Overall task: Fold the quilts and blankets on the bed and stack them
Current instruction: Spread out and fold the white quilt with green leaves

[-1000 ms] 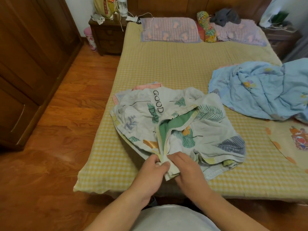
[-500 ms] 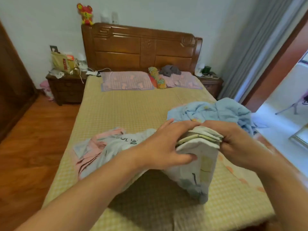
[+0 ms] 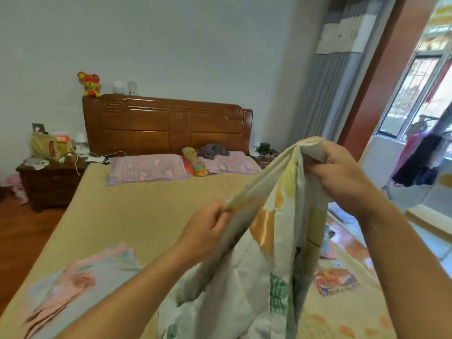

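A white quilt (image 3: 256,272) printed with leaves hangs lifted over the foot of the bed (image 3: 137,211). My right hand (image 3: 340,172) grips its top corner, held high. Lower and to the left, my left hand (image 3: 208,228) pinches the quilt's edge, so that edge runs taut between both hands. A pink and pale blue blanket (image 3: 75,282) lies flat on the bed at the lower left. A yellow cartoon-print blanket (image 3: 337,287) lies on the bed at the lower right, partly hidden by the quilt.
Two pink pillows (image 3: 146,168) and a grey soft toy (image 3: 212,150) lie by the wooden headboard (image 3: 166,126). A cluttered nightstand (image 3: 49,182) stands left of the bed. Grey curtains (image 3: 335,89) and a bright doorway (image 3: 415,99) are to the right.
Both hands have lifted the quilt off the bed and moved apart, the right one rising high. The camera has tilted upward.
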A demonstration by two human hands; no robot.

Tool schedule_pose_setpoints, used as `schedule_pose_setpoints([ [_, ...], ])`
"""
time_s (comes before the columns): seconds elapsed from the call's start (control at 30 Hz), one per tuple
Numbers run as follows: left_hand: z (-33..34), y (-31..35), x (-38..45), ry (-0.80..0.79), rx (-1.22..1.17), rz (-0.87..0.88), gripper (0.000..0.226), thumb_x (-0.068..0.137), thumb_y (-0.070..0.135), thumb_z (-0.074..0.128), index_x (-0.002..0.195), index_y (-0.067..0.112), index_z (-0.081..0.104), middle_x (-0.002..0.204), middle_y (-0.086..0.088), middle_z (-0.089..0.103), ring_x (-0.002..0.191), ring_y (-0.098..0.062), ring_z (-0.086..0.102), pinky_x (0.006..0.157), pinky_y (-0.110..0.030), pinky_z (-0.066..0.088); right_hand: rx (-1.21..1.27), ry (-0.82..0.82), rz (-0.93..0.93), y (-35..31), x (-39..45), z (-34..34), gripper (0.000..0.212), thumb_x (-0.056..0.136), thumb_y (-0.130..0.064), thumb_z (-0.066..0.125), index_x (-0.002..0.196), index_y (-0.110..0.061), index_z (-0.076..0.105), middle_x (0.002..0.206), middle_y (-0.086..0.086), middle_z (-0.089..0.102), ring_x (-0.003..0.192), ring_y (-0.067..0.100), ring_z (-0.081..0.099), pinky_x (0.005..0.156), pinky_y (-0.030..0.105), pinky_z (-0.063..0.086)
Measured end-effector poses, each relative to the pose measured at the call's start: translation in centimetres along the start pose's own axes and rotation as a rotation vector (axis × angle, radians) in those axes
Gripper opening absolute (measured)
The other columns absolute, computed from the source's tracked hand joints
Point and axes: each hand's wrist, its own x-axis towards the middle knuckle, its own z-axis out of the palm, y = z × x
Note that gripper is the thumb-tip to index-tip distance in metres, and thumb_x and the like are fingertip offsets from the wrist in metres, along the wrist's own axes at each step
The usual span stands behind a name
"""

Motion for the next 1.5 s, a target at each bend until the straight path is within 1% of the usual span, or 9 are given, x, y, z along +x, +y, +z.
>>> schedule_pose_setpoints([
  [0.23, -4.1, 9.3, 4.5, 0.457, 0.156, 0.325, 0.01, 0.104, 0.012, 0.049, 0.103, 0.018, 0.056, 0.082, 0.011, 0.055, 0.068, -0.005, 0.051, 0.057, -0.015, 0.034, 0.181, 0.225, -0.136, 0.2, 3.3, -2.1, 0.03, 0.092, 0.006, 0.051, 0.096, -0.02, 0.066, 0.09, -0.001, 0.069, 0.083, 0.006, 0.064, 0.076, 0.022, 0.054],
  [0.3, -3.2, 9.2, 2.4, 0.362, 0.295, 0.494, 0.031, 0.104, 0.022, 0.053, 0.133, 0.019, 0.046, 0.091, 0.009, 0.058, 0.062, -0.005, 0.051, 0.051, -0.016, 0.038, 0.183, 0.203, -0.135, 0.9, 4.0, -2.3, 0.027, 0.092, 0.004, 0.053, 0.095, -0.019, 0.067, 0.092, 0.004, 0.071, 0.085, 0.011, 0.065, 0.077, 0.027, 0.055],
  [0.4, -0.3, 4.4, -1.2, -0.005, 0.728, 0.375, 0.074, 0.097, 0.029, 0.056, 0.158, 0.041, 0.016, 0.11, 0.0, 0.061, 0.062, -0.025, 0.061, 0.046, -0.034, 0.049, 0.125, 0.157, -0.104, 3.2, 4.7, -2.0, 0.032, 0.085, 0.003, 0.057, 0.089, -0.027, 0.068, 0.087, -0.004, 0.07, 0.082, 0.009, 0.065, 0.074, 0.03, 0.055],
  [0.57, 1.6, 2.0, -2.8, -0.195, 0.572, 0.041, 0.03, 0.098, 0.035, 0.044, 0.126, 0.044, 0.052, 0.099, 0.012, 0.06, 0.08, -0.016, 0.06, 0.068, -0.038, 0.054, 0.011, -0.016, -0.144, 6.0, 4.3, -0.1, 0.035, 0.087, 0.004, 0.057, 0.1, -0.027, 0.068, 0.094, -0.015, 0.07, 0.091, 0.004, 0.065, 0.081, 0.023, 0.054],
  [0.7, 3.4, 4.0, -1.3, -0.156, 0.429, -0.173, 0.041, 0.088, 0.069, 0.043, 0.115, 0.044, 0.061, 0.112, 0.016, 0.049, 0.097, -0.006, 0.058, 0.086, -0.036, 0.052, -0.162, -0.186, -0.22, 6.7, 4.0, 2.1, 0.035, 0.082, 0.006, 0.056, 0.098, -0.024, 0.066, 0.092, -0.012, 0.067, 0.09, 0.008, 0.061, 0.084, 0.039, 0.05],
  [0.9, 4.3, 7.7, 2.7, 0.168, 0.345, -0.257, 0.051, 0.081, 0.081, 0.035, 0.094, 0.037, 0.057, 0.097, 0.014, 0.049, 0.087, -0.004, 0.054, 0.08, -0.042, 0.052, -0.199, -0.284, -0.261, 5.7, 3.2, 4.3, 0.025, 0.069, 0.0, 0.051, 0.083, -0.02, 0.059, 0.079, -0.004, 0.061, 0.076, 0.018, 0.056, 0.069, 0.044, 0.047],
  [1.1, 5.7, 8.2, 3.1, 0.279, 0.378, -0.315, 0.026, 0.086, 0.049, 0.05, 0.077, 0.029, 0.063, 0.098, 0.013, 0.048, 0.08, -0.01, 0.055, 0.07, -0.041, 0.053, -0.176, -0.292, -0.218, 5.4, 2.8, 3.9, 0.024, 0.073, -0.006, 0.054, 0.068, -0.03, 0.052, 0.068, -0.009, 0.055, 0.066, 0.009, 0.05, 0.058, 0.034, 0.036],
  [1.37, 7.9, 5.7, 0.6, 0.125, 0.348, -0.576, 0.031, 0.078, 0.047, 0.044, 0.065, 0.023, 0.059, 0.105, 0.006, 0.052, 0.089, -0.022, 0.058, 0.078, -0.042, 0.054, -0.093, -0.242, -0.245, 6.6, 3.1, 1.2, 0.038, 0.084, 0.007, 0.057, 0.097, -0.026, 0.069, 0.095, -0.012, 0.069, 0.09, 0.004, 0.061, 0.081, 0.028, 0.049],
  [1.5, 8.9, 5.2, -0.9, 0.265, 0.311, -0.391, 0.045, 0.09, 0.056, 0.034, 0.058, 0.028, 0.051, 0.083, 0.008, 0.051, 0.08, -0.015, 0.053, 0.076, -0.043, 0.048, 0.055, -0.228, -0.219, 8.2, 2.9, 0.5, 0.03, 0.095, 0.004, 0.056, 0.108, -0.019, 0.071, 0.102, -0.013, 0.07, 0.099, 0.002, 0.063, 0.089, 0.021, 0.05],
])
